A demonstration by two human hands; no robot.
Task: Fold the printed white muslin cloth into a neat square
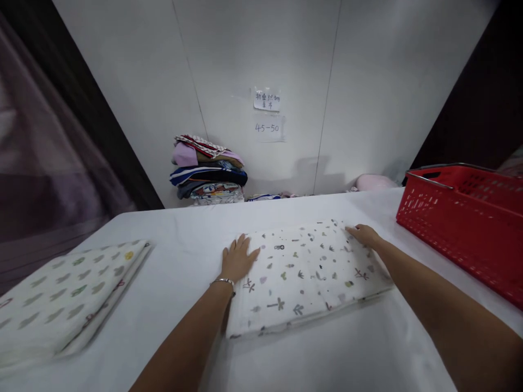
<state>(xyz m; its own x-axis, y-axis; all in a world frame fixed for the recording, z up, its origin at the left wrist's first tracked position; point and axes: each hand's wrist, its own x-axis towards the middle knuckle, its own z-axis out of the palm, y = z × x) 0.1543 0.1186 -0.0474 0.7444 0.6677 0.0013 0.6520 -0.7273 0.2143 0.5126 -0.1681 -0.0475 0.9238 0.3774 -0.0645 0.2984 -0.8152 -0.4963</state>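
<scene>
A folded white cloth [310,267] printed with small plants and shapes lies flat on the white table, nearly in the middle of the head view. On its left edge rests my left hand [239,260], fingers spread and pressed lightly down; a bracelet circles that wrist. My right hand [365,236] touches the cloth's far right corner with its fingers stretched out, though some of them are hidden behind the hand. Apart from this cloth, a second folded cloth [69,294] with grey cloud-like prints lies at the left of the table.
A red perforated basket [461,223] with metal handles stands on the right of the white table [183,256]. Beyond the far edge, a pile of folded fabrics [208,169] rises against the wall. Two paper signs [267,128] hang there. A purplish curtain [44,179] covers the left side.
</scene>
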